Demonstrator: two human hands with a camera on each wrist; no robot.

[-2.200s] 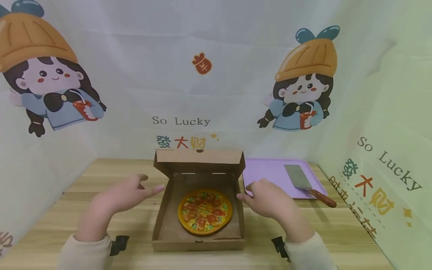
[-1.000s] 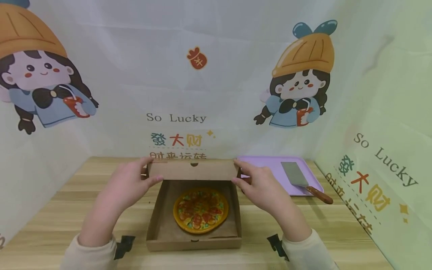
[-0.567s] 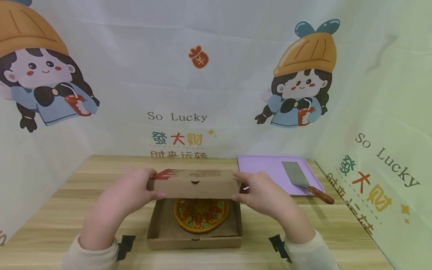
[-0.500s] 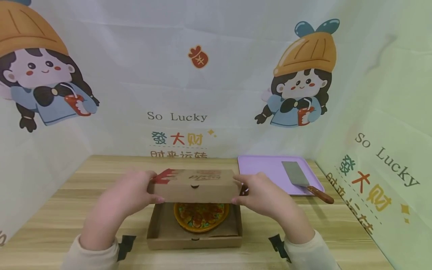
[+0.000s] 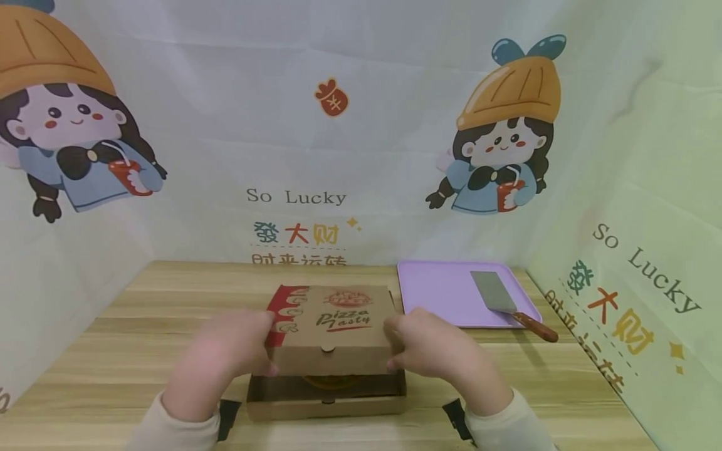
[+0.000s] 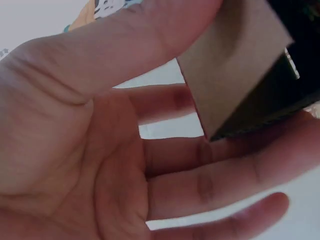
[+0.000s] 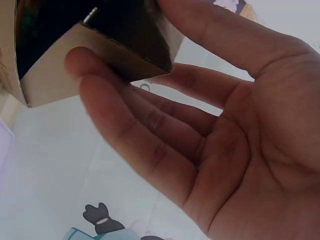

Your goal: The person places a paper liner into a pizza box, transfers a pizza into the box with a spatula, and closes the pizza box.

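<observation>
A brown cardboard pizza box [image 5: 327, 410] stands in the middle of the table. Its lid [image 5: 338, 338], printed "Pizza Tasty" with a red left edge, is tilted low over the base with a gap at the front. Through that gap shows a sliver of the pizza [image 5: 333, 381]; the lid hides the rest. My left hand [image 5: 225, 351] grips the lid's left front corner, thumb at the front. My right hand [image 5: 431, 344] holds the right front corner likewise. Both wrist views show curled fingers about the lid's side flap [image 6: 235, 65] and corner [image 7: 125, 50].
At the back right lies a purple tray [image 5: 440, 294]. A spatula [image 5: 496, 294] with a wide metal blade rests on it, its wooden handle past the tray's rim. Printed cloth walls surround the wooden table [image 5: 141, 313] at the back and sides.
Both hands have come to the lid's front corners and swung it forward and down from upright. The lid's printed top now faces up, and the pizza has become mostly covered.
</observation>
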